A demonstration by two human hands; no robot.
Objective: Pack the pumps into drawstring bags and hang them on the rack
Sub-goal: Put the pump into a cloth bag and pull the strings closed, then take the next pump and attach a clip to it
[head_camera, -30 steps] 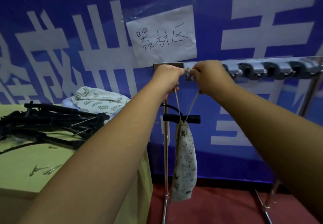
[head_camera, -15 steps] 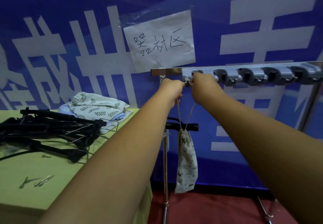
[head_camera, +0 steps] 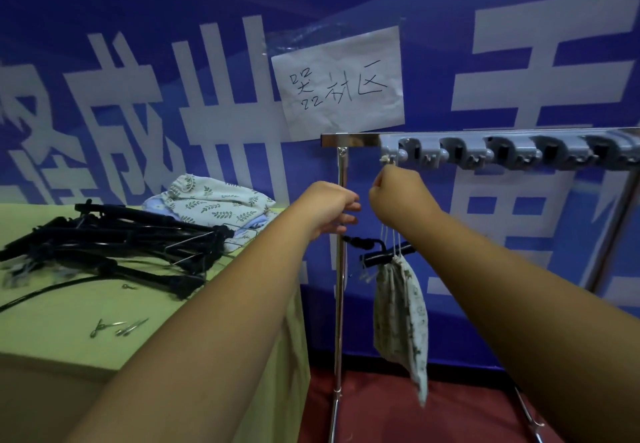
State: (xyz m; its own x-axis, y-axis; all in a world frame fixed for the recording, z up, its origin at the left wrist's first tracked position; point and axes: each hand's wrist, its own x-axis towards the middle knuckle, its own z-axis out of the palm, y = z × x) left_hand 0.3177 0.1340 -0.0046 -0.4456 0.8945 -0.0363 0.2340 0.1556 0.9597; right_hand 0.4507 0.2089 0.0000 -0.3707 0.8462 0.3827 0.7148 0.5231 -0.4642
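Speckled cream drawstring bag (head_camera: 401, 307), hanging limp; black pump handle (head_camera: 384, 255) protruding on top

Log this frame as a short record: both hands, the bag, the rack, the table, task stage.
left hand: fingers relaxed, holds nothing, beside the post of the rack
right hand: grips the drawstring just under the grey holder strip
bag: hangs from the strip's left end, black pump handle sticking out the top
rack: chrome frame; no other bag in view on it
table: pile of black pumps, folded leaf-print bags
stage: one bag hung, pumps on the table not yet packed
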